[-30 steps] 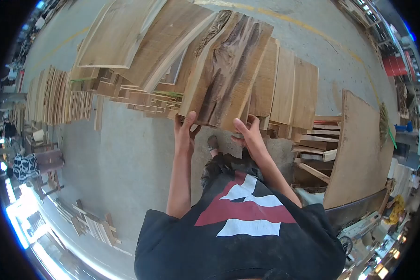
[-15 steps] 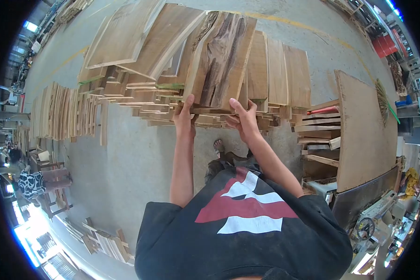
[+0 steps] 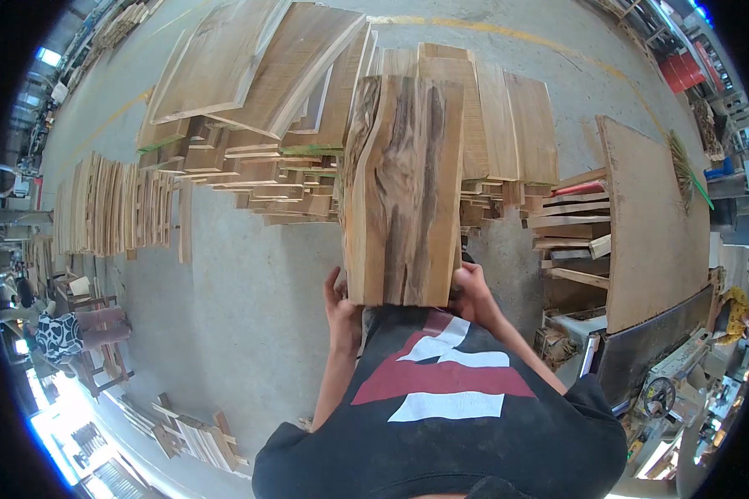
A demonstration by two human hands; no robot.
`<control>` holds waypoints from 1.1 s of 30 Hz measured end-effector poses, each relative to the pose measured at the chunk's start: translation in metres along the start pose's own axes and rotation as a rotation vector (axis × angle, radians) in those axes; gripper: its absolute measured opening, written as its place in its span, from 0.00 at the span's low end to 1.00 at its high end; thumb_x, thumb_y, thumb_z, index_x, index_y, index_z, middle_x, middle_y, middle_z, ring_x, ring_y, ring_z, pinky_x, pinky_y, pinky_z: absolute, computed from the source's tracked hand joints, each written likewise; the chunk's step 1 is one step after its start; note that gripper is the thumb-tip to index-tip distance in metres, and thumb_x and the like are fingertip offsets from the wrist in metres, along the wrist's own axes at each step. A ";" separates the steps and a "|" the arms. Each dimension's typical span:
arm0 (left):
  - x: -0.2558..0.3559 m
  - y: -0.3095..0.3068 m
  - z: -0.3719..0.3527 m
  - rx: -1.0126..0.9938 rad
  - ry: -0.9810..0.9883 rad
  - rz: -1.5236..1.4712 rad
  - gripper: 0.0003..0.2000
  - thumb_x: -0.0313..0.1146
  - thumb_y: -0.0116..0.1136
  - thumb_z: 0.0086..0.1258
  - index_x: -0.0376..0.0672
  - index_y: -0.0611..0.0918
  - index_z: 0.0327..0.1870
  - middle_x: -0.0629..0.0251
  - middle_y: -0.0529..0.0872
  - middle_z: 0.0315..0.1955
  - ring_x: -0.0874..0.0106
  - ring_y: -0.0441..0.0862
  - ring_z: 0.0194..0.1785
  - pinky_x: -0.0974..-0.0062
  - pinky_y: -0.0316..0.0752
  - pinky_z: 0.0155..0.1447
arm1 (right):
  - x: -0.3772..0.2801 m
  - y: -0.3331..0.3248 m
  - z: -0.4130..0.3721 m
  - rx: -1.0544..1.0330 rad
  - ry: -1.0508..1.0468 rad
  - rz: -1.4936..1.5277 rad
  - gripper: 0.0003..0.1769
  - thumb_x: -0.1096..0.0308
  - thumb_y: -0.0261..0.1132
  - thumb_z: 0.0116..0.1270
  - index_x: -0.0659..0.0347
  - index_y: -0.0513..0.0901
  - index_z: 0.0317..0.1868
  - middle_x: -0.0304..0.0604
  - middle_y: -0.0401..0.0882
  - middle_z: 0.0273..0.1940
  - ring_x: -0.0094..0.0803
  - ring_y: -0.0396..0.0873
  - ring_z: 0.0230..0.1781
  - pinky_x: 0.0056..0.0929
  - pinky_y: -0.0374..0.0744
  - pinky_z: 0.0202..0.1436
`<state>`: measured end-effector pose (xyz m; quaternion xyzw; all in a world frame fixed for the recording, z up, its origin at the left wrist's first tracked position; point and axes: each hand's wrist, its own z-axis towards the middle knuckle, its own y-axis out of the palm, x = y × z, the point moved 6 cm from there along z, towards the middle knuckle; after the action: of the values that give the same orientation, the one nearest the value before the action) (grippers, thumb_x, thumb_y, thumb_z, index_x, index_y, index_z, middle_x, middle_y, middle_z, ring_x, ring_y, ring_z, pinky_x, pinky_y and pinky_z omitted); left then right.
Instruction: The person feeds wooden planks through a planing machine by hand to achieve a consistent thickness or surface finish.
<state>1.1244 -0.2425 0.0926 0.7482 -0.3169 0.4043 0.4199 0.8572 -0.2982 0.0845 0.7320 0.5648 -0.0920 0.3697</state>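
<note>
A thick wooden board (image 3: pixel 408 191) with a dark streaked grain and a rough left edge is in front of my chest, its near end close to my shirt. My left hand (image 3: pixel 342 314) is at the near left corner, thumb beside the edge and the other fingers partly hidden under the wood. At the near right corner, my right hand (image 3: pixel 473 291) grips the edge, its fingertips hidden behind the board. Past the far end lies a stack of boards (image 3: pixel 495 125), partly covered by the held one. Wide pale planks (image 3: pixel 216 71) lie on the stack's left side.
Upright slats (image 3: pixel 112 204) stand in a row at the left. A large brown panel (image 3: pixel 653 224) leans at the right beside a rack of timber offcuts (image 3: pixel 570 220). A person (image 3: pixel 62 333) is at the far left, near a wooden frame. Concrete floor (image 3: pixel 241 283) lies between.
Both hands have drawn the board off the stack toward my body. Its near end has come from the stack's edge to my chest, uncovering boards behind it.
</note>
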 end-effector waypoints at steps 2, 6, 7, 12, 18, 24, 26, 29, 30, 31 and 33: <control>-0.021 -0.019 -0.003 -0.015 -0.220 -0.352 0.54 0.76 0.57 0.66 0.48 0.55 0.84 0.51 0.70 0.75 0.55 0.69 0.76 0.51 0.64 0.77 | -0.012 -0.015 -0.012 -0.210 0.103 0.152 0.38 0.38 0.58 0.78 0.54 0.62 0.74 0.54 0.68 0.70 0.49 0.76 0.66 0.51 0.80 0.67; -0.024 -0.035 0.033 -0.177 -0.325 -0.256 0.56 0.86 0.38 0.63 0.41 0.69 0.77 0.52 0.79 0.64 0.57 0.76 0.66 0.55 0.68 0.72 | -0.040 -0.078 0.020 -0.343 0.097 -0.058 0.46 0.26 0.51 0.75 0.57 0.69 0.75 0.56 0.63 0.77 0.53 0.71 0.73 0.54 0.77 0.71; -0.023 -0.044 0.049 -0.186 -0.326 -0.257 0.56 0.86 0.38 0.63 0.41 0.69 0.77 0.52 0.79 0.64 0.57 0.76 0.66 0.55 0.68 0.72 | -0.045 -0.078 0.034 -0.339 0.088 -0.058 0.46 0.26 0.51 0.75 0.57 0.69 0.75 0.56 0.63 0.77 0.53 0.71 0.73 0.54 0.77 0.71; -0.017 -0.032 0.117 -0.318 -0.408 0.080 0.52 0.85 0.45 0.63 0.42 0.75 0.69 0.55 0.81 0.60 0.59 0.80 0.60 0.59 0.73 0.64 | -0.035 -0.020 0.119 -0.235 0.061 0.004 0.57 0.19 0.49 0.70 0.57 0.62 0.82 0.53 0.64 0.79 0.48 0.67 0.77 0.53 0.69 0.77; 0.035 0.042 0.171 -0.099 -0.233 0.227 0.47 0.75 0.53 0.70 0.41 0.72 0.75 0.54 0.82 0.62 0.60 0.79 0.66 0.56 0.73 0.69 | -0.068 0.036 0.086 -0.242 -0.109 0.110 0.51 0.24 0.50 0.74 0.57 0.67 0.80 0.47 0.74 0.73 0.37 0.75 0.70 0.39 0.75 0.73; 0.025 0.086 0.159 -0.411 -0.231 -0.031 0.43 0.68 0.51 0.76 0.41 0.68 0.78 0.52 0.76 0.70 0.58 0.75 0.71 0.57 0.73 0.73 | -0.039 0.018 0.095 -0.146 -0.220 0.068 0.50 0.27 0.53 0.76 0.62 0.65 0.81 0.49 0.70 0.76 0.36 0.71 0.73 0.36 0.70 0.76; 0.041 0.096 0.129 -0.372 -0.172 -0.053 0.40 0.66 0.47 0.79 0.40 0.66 0.79 0.52 0.74 0.72 0.56 0.74 0.72 0.55 0.70 0.76 | -0.028 0.009 0.094 0.010 -0.225 -0.096 0.49 0.28 0.56 0.75 0.66 0.74 0.75 0.51 0.75 0.72 0.38 0.73 0.71 0.35 0.71 0.74; 0.021 0.074 0.114 -0.323 -0.142 -0.072 0.40 0.65 0.45 0.80 0.39 0.65 0.80 0.51 0.73 0.73 0.56 0.72 0.74 0.55 0.68 0.77 | -0.037 0.019 0.041 0.054 -0.208 -0.099 0.47 0.29 0.56 0.75 0.67 0.79 0.70 0.51 0.79 0.68 0.37 0.76 0.69 0.34 0.69 0.74; 0.018 0.073 0.113 -0.367 -0.102 -0.087 0.41 0.66 0.44 0.80 0.39 0.64 0.80 0.52 0.70 0.75 0.56 0.69 0.76 0.54 0.64 0.79 | -0.029 0.016 0.042 0.029 -0.192 -0.055 0.46 0.29 0.56 0.75 0.66 0.80 0.70 0.49 0.82 0.64 0.36 0.78 0.66 0.33 0.68 0.75; 0.012 0.067 0.110 -0.354 -0.103 -0.082 0.41 0.66 0.44 0.80 0.39 0.64 0.80 0.52 0.70 0.75 0.56 0.69 0.76 0.54 0.64 0.79 | -0.021 0.009 0.041 0.022 -0.180 -0.055 0.46 0.29 0.56 0.75 0.66 0.80 0.70 0.49 0.82 0.64 0.36 0.78 0.66 0.33 0.68 0.75; 0.009 0.065 0.095 -0.341 0.062 -0.091 0.47 0.71 0.50 0.74 0.41 0.62 0.82 0.53 0.65 0.78 0.55 0.63 0.80 0.54 0.59 0.82 | -0.011 -0.001 0.035 0.010 -0.235 -0.115 0.45 0.29 0.57 0.75 0.64 0.80 0.71 0.50 0.82 0.64 0.36 0.77 0.67 0.33 0.68 0.74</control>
<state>1.1083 -0.3562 0.0945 0.6670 -0.3336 0.3480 0.5681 0.8622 -0.3288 0.0652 0.6845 0.5580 -0.2011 0.4239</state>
